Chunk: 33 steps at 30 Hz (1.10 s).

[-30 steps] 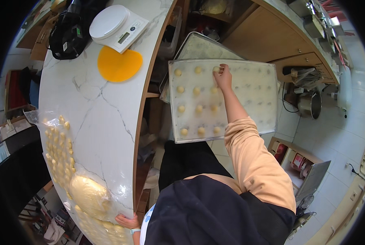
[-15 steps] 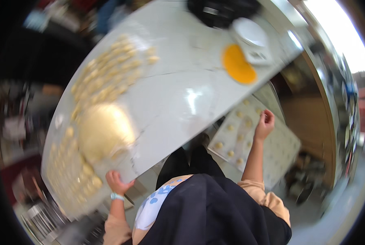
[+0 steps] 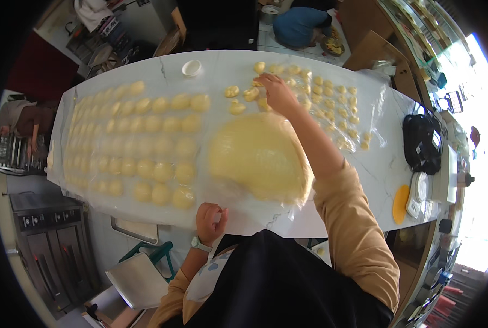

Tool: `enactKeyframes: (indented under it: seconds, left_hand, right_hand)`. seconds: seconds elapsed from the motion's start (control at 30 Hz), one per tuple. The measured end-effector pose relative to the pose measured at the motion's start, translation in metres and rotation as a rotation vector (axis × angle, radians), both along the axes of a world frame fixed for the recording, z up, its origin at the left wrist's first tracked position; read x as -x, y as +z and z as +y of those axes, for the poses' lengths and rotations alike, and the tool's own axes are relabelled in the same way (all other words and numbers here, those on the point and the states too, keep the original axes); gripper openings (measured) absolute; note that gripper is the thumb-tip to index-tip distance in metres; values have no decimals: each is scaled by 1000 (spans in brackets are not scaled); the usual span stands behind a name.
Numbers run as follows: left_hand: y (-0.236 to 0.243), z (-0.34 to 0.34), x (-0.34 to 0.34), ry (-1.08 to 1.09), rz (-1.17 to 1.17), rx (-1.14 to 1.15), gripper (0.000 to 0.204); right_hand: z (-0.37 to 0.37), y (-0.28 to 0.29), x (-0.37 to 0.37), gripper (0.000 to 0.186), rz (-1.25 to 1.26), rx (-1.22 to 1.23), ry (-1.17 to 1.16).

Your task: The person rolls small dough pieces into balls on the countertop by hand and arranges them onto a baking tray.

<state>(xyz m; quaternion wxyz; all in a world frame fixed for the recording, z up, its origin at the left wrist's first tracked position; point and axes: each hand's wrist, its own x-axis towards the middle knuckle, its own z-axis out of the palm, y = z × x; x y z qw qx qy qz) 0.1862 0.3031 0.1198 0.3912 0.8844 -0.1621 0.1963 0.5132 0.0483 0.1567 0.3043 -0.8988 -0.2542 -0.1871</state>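
Observation:
My right hand [image 3: 276,93] reaches across the table to the far side, its fingers closed on a small piece of dough partly hidden beneath them. Several loose, lumpy dough pieces [image 3: 232,91] lie just left of it. Below that forearm spreads a big, smooth mound of yellow dough [image 3: 255,153] with clear plastic over it. My left hand [image 3: 210,221] is at the near table edge, fingers loosely curled, thumb apart, holding nothing. Rows of round dough balls [image 3: 162,171] under plastic film fill the left side. Smaller dough balls [image 3: 329,92] lie under film at right.
A small white bowl [image 3: 191,68] stands near the far edge. At right are a black bag [image 3: 421,143], a white scale [image 3: 418,188] and an orange scraper [image 3: 400,204]. A metal tray [image 3: 137,281] is below at left. A person in blue [image 3: 296,27] crouches beyond the table.
My view has turned left, from the tray of dough balls below the table to the tabletop. My right hand has moved from over that tray to the dough pieces; my left stays near the edge.

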Motion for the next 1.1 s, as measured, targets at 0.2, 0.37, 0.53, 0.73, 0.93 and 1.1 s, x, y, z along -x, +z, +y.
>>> enactKeyframes:
  seconds: [0.2,0.37,0.53,0.73,0.93,1.1]
  left_hand:
    - [50,20,-33,89,200,261,14]
    - [105,35,-133,-151,101,59,16]
    - [66,9,-261,-118,-1,-130,33]
    - [24,-53,-343,-78,338,-633,42]
    - [-3,-7,-396,-258,294,-539,30]
    - [81,-108,-364,-291,-189,-338,24]
  right_hand:
    - [9,13,-50,34,341,110,36]
    - [-79,47,95,30,116,-530,-394]
    - [-151,-6,325,8,-4,-91,-861]
    - [-180,-26,309,11,10,-40,-1176]
    - [-141,-54,348,8,144,-478,-855]
    - [-233,-27,335,13,-11,-19,-1188]
